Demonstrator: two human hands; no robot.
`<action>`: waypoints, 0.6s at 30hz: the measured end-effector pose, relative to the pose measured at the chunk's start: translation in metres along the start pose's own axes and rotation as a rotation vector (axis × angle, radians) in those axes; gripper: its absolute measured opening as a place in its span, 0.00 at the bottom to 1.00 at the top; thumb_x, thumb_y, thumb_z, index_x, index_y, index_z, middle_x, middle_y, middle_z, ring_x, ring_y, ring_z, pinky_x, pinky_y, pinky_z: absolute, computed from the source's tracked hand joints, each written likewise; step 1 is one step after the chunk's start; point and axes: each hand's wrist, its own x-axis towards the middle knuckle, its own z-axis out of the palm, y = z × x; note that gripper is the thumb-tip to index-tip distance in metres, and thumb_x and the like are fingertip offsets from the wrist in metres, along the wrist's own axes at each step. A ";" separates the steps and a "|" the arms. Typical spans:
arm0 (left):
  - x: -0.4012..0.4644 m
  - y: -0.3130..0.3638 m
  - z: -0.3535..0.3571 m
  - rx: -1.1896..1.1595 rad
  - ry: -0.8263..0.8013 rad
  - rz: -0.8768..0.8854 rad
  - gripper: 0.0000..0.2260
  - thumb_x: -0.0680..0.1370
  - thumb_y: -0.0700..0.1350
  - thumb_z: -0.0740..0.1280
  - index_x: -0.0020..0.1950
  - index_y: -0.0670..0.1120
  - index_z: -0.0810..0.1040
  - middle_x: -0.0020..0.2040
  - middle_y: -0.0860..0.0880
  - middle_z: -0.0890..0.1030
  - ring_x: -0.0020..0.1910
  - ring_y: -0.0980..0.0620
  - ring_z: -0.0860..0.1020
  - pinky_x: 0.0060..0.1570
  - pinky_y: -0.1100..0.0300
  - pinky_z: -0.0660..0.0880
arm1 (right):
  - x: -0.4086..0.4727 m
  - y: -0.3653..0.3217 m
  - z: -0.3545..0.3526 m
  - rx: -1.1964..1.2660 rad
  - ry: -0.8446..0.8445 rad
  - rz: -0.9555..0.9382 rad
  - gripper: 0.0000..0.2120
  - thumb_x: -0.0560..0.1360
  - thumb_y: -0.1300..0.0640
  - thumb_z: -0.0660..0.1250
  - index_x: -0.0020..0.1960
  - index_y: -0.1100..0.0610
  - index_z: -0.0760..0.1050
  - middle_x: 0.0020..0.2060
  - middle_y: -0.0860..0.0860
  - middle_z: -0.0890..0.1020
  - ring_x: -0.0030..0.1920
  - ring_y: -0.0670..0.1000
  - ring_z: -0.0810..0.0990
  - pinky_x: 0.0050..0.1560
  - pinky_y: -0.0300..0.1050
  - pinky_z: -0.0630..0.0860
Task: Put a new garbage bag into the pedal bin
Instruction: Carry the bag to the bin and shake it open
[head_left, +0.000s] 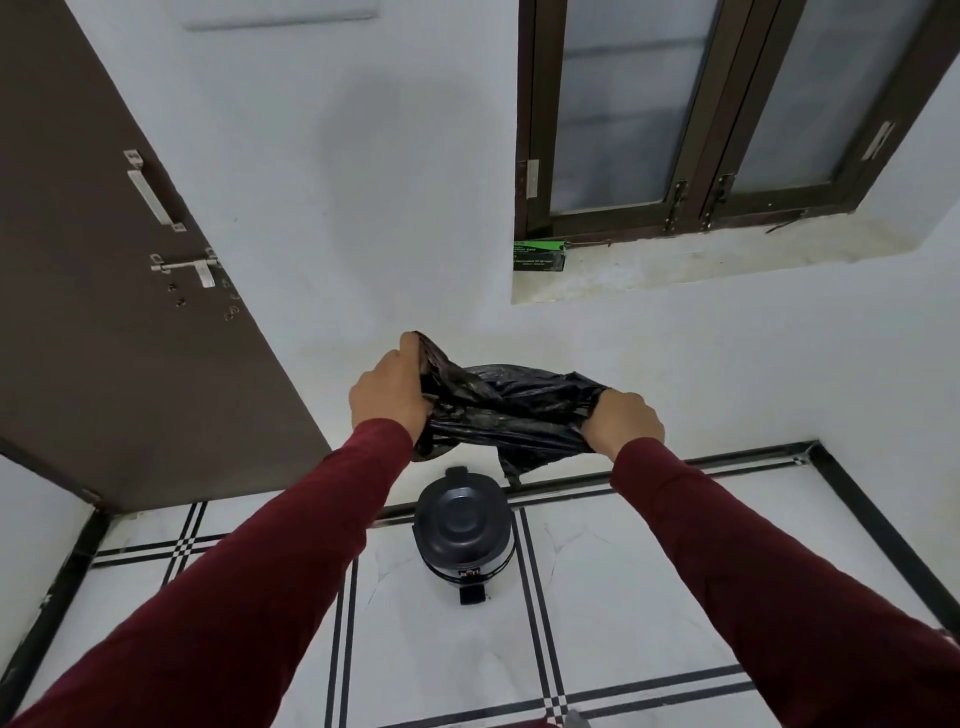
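Note:
A crumpled black garbage bag (506, 410) is stretched between my two hands at chest height. My left hand (389, 389) grips its left end with fingers curled round the plastic. At the right end my right hand (623, 421) grips the bunched plastic. Directly below the bag, on the tiled floor by the wall, stands the small round black pedal bin (464, 525). Its lid is down and its pedal (474, 595) points toward me.
A green and black box of garbage bags (539, 255) lies on the window ledge (727, 265) at the upper right. A brown door (104, 291) with a bolt stands to the left. White walls meet at the corner on the right.

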 end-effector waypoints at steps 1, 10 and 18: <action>-0.001 0.002 0.004 -0.090 -0.030 -0.003 0.24 0.71 0.36 0.68 0.63 0.47 0.65 0.45 0.46 0.76 0.43 0.37 0.79 0.39 0.50 0.73 | 0.000 -0.003 -0.001 0.077 -0.029 -0.013 0.14 0.73 0.55 0.67 0.56 0.59 0.79 0.53 0.59 0.82 0.55 0.62 0.82 0.48 0.47 0.76; 0.013 0.025 -0.004 -0.329 -0.015 0.146 0.37 0.72 0.35 0.68 0.80 0.44 0.58 0.73 0.42 0.68 0.59 0.36 0.78 0.56 0.44 0.78 | 0.007 -0.048 -0.025 0.384 0.241 -0.317 0.18 0.69 0.61 0.73 0.59 0.60 0.80 0.61 0.56 0.79 0.56 0.56 0.81 0.57 0.42 0.75; -0.016 -0.042 0.050 0.192 -0.499 0.066 0.41 0.74 0.42 0.70 0.83 0.47 0.52 0.78 0.45 0.61 0.63 0.37 0.78 0.58 0.41 0.78 | -0.022 -0.019 0.027 -0.429 -0.265 -0.493 0.23 0.76 0.63 0.63 0.71 0.59 0.73 0.63 0.58 0.78 0.55 0.61 0.82 0.53 0.49 0.80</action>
